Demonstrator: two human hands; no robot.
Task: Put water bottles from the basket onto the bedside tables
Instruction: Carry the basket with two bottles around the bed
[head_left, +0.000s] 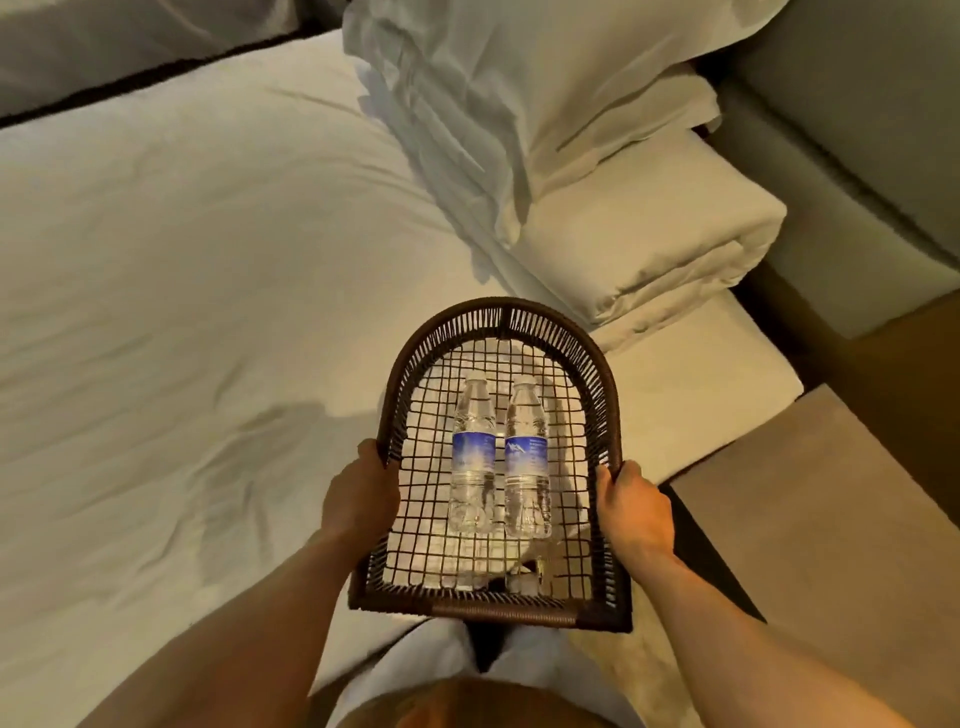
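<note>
I hold a dark brown woven basket (498, 317) with an arched far end over the near corner of the bed. My left hand (358, 493) grips its left rim and my right hand (634, 512) grips its right rim. Two clear water bottles lie side by side on the open grid floor, caps pointing away from me. The left bottle (471, 457) and the right bottle (526, 457) each carry a blue label. A brown bedside table (831, 519) stands to the right of the bed, just beyond my right hand.
The white bed (182, 312) fills the left and middle. White pillows (545, 104) and a folded duvet (649, 228) lie at its head. A grey padded headboard (857, 130) rises at the right.
</note>
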